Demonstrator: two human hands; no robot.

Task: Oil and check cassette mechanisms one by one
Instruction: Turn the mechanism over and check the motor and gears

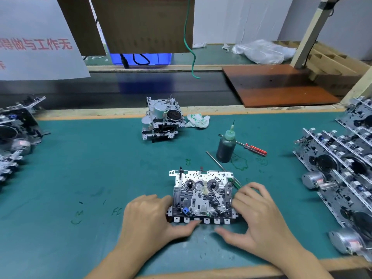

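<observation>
- Both hands hold silver metal cassette mechanism [202, 195] at 6 o'clock: left hand [149, 214], right hand [259, 214] grip its sides.
- Dark oil bottle [225, 147] untouched, 1 o'clock.
- Stack of silver mechanisms [342, 178] at 3 o'clock likely pending.

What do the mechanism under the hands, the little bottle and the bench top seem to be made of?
Mechanism: stamped sheet metal, bright silver with punched holes, plus black and clear plastic parts. Bottle: likely soft translucent plastic, dark liquid showing through, green cap with a thin nozzle. Bench top: matte teal mat, probably rubber, scuffed and pen-marked.
</observation>
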